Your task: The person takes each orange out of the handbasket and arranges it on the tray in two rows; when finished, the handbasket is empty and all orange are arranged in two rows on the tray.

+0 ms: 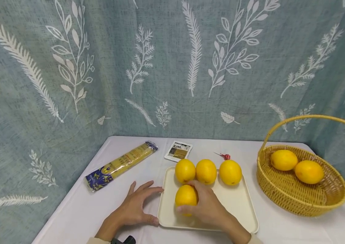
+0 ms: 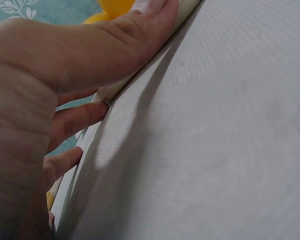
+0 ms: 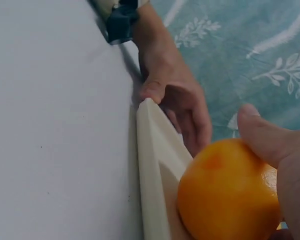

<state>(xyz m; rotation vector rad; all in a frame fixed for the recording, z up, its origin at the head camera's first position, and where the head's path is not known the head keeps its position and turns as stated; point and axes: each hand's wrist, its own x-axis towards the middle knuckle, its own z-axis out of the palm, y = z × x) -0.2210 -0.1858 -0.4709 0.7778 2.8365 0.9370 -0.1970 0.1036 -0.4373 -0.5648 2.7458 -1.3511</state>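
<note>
In the head view my right hand [image 1: 207,205] grips an orange [image 1: 186,196] at the left part of a cream tray [image 1: 233,210]. Three more oranges stand in a row at the tray's far edge: a left one [image 1: 185,170], a middle one [image 1: 206,171] and a right one [image 1: 230,172]. With fingers spread, my left hand [image 1: 135,205] touches the tray's left side. Its thumb [image 2: 125,45] lies against the tray rim in the left wrist view. The right wrist view shows the held orange [image 3: 229,192] low, beside the tray wall [image 3: 152,165].
A wicker basket [image 1: 297,203] with a tall handle stands at the right, holding two oranges [image 1: 284,160]. Behind the tray lie a flat white packet [image 1: 178,151] and a small red-wrapped item [image 1: 226,157]. A long noodle packet [image 1: 121,165] lies at the left.
</note>
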